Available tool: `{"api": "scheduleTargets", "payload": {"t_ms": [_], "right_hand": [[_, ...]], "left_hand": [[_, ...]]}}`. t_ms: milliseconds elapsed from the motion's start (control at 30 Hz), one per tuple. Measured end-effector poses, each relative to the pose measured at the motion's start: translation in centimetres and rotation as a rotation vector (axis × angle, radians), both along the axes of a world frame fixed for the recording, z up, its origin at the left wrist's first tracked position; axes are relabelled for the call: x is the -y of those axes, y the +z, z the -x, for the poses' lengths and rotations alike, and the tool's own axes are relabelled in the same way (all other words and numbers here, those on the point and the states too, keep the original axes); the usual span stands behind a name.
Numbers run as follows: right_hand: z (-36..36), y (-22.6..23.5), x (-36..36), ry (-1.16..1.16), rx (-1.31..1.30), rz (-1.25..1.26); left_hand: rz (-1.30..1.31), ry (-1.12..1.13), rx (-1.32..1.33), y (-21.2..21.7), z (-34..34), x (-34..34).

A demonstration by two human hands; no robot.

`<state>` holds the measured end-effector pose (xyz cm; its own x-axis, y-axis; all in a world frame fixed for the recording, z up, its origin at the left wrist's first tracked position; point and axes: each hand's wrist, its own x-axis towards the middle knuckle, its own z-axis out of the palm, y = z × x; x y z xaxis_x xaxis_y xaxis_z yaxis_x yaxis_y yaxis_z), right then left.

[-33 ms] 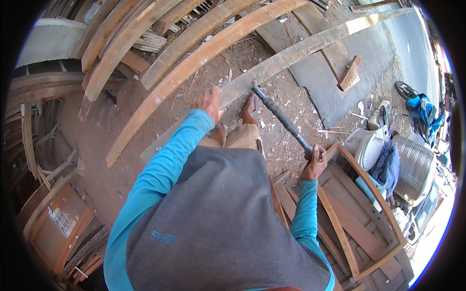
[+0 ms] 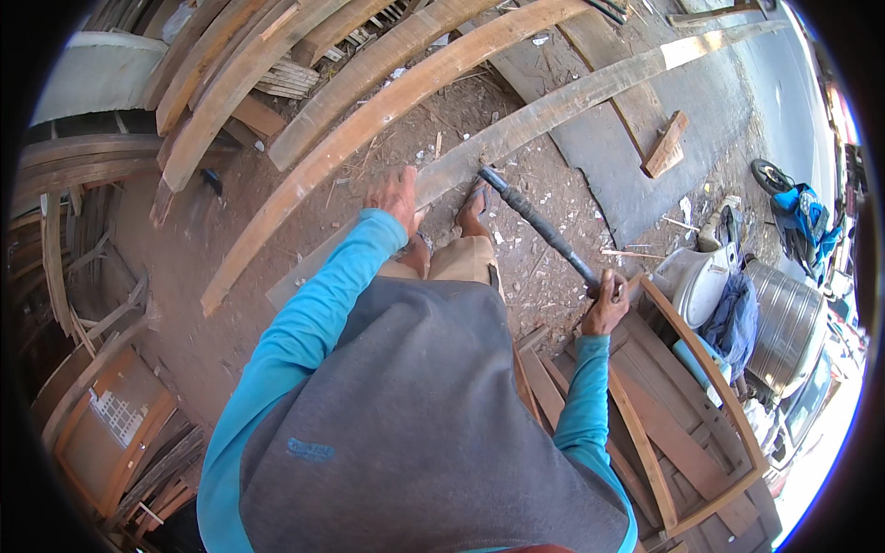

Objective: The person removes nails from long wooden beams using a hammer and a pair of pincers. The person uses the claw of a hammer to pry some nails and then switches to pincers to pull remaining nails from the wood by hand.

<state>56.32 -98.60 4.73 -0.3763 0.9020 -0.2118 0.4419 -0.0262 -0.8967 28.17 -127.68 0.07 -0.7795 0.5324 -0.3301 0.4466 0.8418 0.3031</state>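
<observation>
My left hand [image 2: 395, 198] grips a long grey wooden plank [image 2: 562, 103] near its lower end, with the fingers over its far edge. The plank slants from in front of me toward the upper right. In my right hand [image 2: 607, 306] is the near end of a dark metal bar [image 2: 539, 224], its middle part thicker and rough. The bar's far tip meets the plank's near edge, just right of my left hand; whether it is hooked on something there is too small to tell. My sandalled foot [image 2: 473, 205] stands below the plank, close to that tip.
Several long beams [image 2: 396, 109] lie beyond the plank at the upper left. A short wood block [image 2: 666, 145] rests on a grey sheet [image 2: 622, 189]. Right of me are a wooden frame [image 2: 705, 355], a metal drum [image 2: 782, 318] and a blue motorbike [image 2: 804, 212]. Old panels [image 2: 115, 429] lean at the left.
My right hand and the near end of the bar have shifted slightly to the right. The bar's far tip, the plank and my left hand stay in place.
</observation>
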Motion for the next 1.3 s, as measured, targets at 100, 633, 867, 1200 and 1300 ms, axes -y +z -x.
{"api": "scheduleTargets", "payload": {"t_ms": [100,633,867,1200,1300], "right_hand": [[5.5,0.1,-7.0,0.021,0.103,-0.19],[54.4,0.4,-4.3,0.766,-0.61,-0.427],[49.2,5.8,21.3,1.612,-0.638,-0.457],[26.7,10.1,22.9,2.117,-0.853,-0.184],[24.0,10.0,22.6,2.008,-0.747,-0.151]], "left_hand": [[0.078,0.093,0.166,1.0,0.3,-0.9],[0.041,0.196,0.124,1.3,-0.1,-1.1],[0.009,0.21,0.145,1.1,-0.2,-0.9],[-0.118,0.102,0.118,0.6,0.1,0.4],[-0.266,0.112,0.068,-0.2,-0.3,1.3]]}}
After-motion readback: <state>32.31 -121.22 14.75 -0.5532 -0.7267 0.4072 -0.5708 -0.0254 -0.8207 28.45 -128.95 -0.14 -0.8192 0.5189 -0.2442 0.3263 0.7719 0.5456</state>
